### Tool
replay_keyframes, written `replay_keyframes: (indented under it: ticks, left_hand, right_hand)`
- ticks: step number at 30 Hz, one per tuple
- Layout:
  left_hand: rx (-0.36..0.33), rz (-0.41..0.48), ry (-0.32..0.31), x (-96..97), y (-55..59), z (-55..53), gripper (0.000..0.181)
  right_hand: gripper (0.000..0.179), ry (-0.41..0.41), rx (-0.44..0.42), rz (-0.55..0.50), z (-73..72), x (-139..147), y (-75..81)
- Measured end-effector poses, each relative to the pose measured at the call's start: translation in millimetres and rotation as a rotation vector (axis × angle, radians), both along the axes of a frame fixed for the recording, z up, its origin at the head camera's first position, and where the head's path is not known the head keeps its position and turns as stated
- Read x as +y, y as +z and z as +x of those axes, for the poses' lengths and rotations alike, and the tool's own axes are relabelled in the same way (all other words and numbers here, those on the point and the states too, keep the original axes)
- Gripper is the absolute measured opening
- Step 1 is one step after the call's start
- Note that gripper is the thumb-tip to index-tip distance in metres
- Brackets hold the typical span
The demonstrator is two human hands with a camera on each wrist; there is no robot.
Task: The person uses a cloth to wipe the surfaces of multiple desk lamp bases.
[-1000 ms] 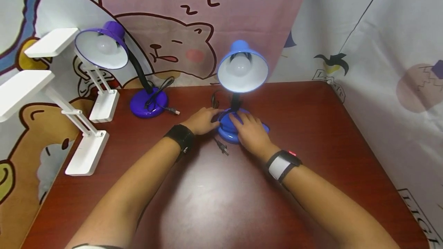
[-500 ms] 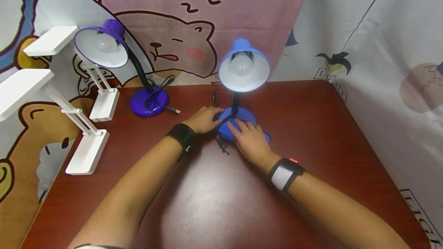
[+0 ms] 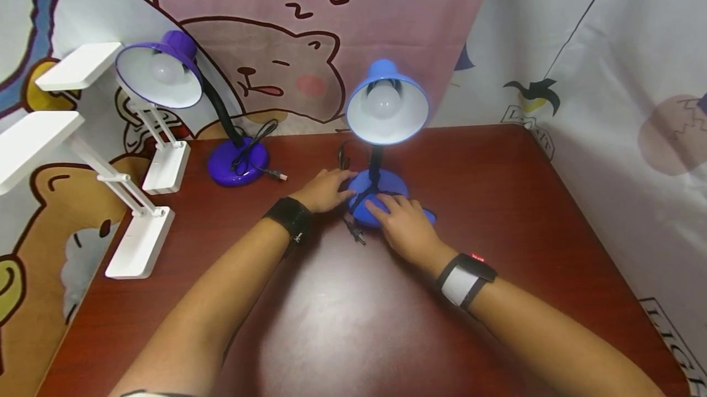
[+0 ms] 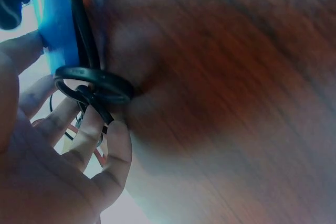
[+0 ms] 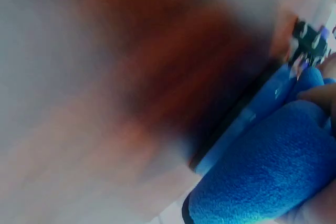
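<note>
A blue desk lamp with a white bulb stands near the back middle of the table. My left hand holds the left edge of its round base, thumb and fingers at the rim. In the left wrist view, a looped black cable runs down against those fingers. My right hand presses a fuzzy blue cloth with dark edging onto the front of the base. Part of the cloth is hidden beneath the palm. The cable's plug lies on the table in front of the base.
A purple desk lamp with a bundled cable stands at the back left. Beside it are two white folding lamps, one farther back and one nearer. Printed cloth walls border the brown table.
My right hand has slid with the cloth toward the front and right of the base, uncovering more of its top. My left hand has stayed at the left rim.
</note>
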State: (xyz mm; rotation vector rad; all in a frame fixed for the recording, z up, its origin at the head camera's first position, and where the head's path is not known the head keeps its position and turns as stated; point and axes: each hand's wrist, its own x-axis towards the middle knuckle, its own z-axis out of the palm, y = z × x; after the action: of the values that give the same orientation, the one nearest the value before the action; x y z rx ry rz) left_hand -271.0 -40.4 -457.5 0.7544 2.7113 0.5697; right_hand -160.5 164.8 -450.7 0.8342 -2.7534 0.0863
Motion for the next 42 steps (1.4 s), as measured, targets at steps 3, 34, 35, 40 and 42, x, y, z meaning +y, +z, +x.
replay_keyframes:
  ticks: [3, 34, 35, 40, 42]
  left_hand:
    - [0.008, 0.000, -0.001, 0.3, 1.7, -0.4, 0.055]
    - [0.005, 0.004, -0.032, -2.6, 3.4, 2.7, 0.061]
    - [0.004, -0.001, -0.033, -2.8, 3.6, 3.0, 0.060]
    - [0.004, -0.053, -0.041, -2.1, 2.1, 4.3, 0.058]
    - [0.013, -0.079, -0.044, -1.1, -0.2, 4.4, 0.060]
  right_hand:
    - [0.054, -0.054, 0.019, -0.013, -4.9, -4, -2.8]
    - [0.055, -0.221, 0.025, -0.158, -8.4, 27, -2.0]
    - [0.055, -0.271, 0.019, -0.177, -15.8, 31, -2.2]
    - [0.054, -0.438, -0.103, -0.292, -47.6, 38, -4.0]
    - [0.057, -0.452, -0.167, -0.325, -54.9, 36, -3.4]
